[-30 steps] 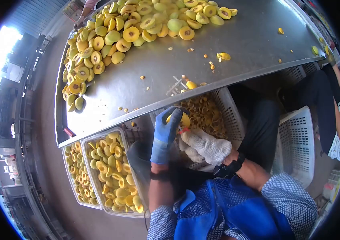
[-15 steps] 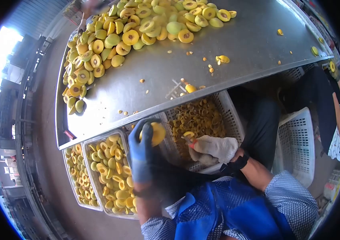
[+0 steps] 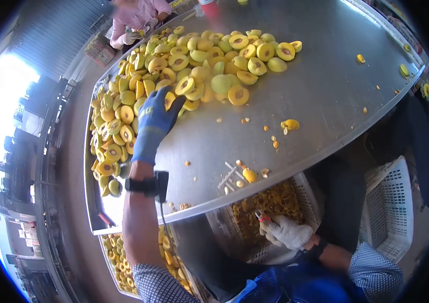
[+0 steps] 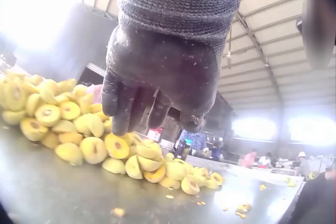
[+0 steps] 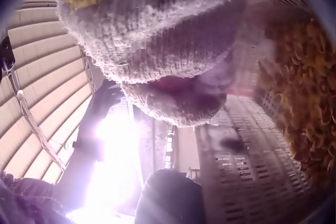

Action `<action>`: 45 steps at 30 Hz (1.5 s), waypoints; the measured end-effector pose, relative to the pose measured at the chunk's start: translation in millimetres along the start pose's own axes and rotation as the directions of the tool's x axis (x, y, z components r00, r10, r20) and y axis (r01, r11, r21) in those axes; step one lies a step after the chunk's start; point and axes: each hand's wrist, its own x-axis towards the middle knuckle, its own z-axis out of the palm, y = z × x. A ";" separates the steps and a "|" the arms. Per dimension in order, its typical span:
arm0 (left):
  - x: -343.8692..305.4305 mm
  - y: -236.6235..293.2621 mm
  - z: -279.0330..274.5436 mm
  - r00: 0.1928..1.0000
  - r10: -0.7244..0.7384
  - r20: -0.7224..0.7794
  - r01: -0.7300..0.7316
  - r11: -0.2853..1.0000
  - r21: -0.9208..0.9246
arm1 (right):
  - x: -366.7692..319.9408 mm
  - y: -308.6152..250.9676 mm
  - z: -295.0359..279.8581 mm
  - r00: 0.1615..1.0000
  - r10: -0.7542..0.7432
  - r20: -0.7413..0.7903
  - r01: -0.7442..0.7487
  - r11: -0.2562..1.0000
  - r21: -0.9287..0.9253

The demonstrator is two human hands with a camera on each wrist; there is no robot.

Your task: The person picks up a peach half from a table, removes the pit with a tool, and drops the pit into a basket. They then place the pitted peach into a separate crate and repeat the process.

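Note:
My left hand (image 3: 156,118), in a blue glove with a dark palm, reaches over the table to the front edge of the fruit pile. Its thumb and fingers are spread around a peach half (image 3: 169,100) there. In the left wrist view, the gloved fingers (image 4: 122,121) hang loosely bent against the heap of yellow-green peach halves (image 4: 94,150). Low at the right, my right hand (image 3: 290,232), in a white knitted glove, grips a red-handled tool (image 3: 262,217) with a metal tip. It is above a crate of brown-yellow pit scraps (image 3: 270,202). The glove mostly hides the tool in the right wrist view.
The metal table (image 3: 214,151) carries loose scraps and a small white plastic grid piece (image 3: 230,175) near its raised front edge. Crates of peach halves (image 3: 123,260) stand below left. A white crate (image 3: 388,207) is at right. Another person (image 3: 139,22) works across the table.
My left hand has carried a peach half away from the tool towards the lower left, released it, and reached up to the pile. The yellow piece has left the tool's tip. The head view has shifted.

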 end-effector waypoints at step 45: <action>-246.8 171.3 28.8 0.878 -0.411 -0.246 0.130 0.698 -0.705 | -37.6 -54.4 86.8 0.820 -0.547 -0.169 0.229 0.584 -0.779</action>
